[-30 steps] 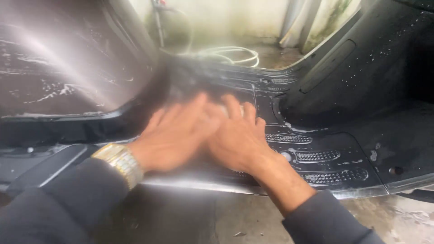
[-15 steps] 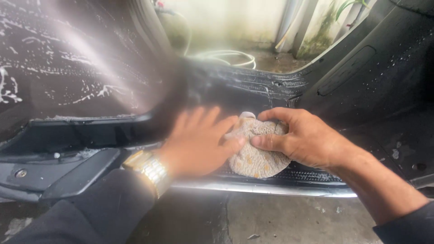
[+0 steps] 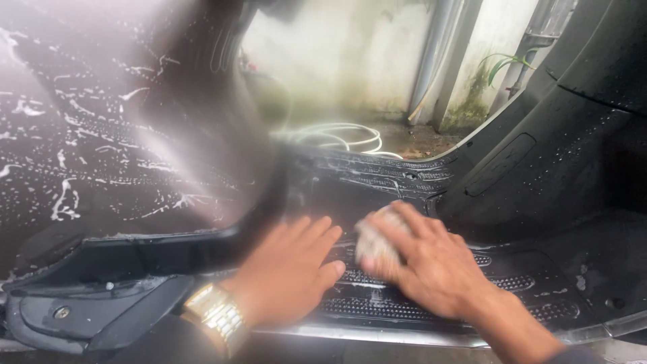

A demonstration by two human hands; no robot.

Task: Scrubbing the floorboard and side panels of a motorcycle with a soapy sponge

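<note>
Beige sponge (image 3: 375, 244) gripped by right hand (image 3: 431, 266); left hand (image 3: 290, 269) flat, fingers spread, on ribbed footboard (image 3: 377, 303).

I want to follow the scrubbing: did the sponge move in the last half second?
Yes. The sponge under the right hand went back from the metal edge strip toward the hose.
</note>
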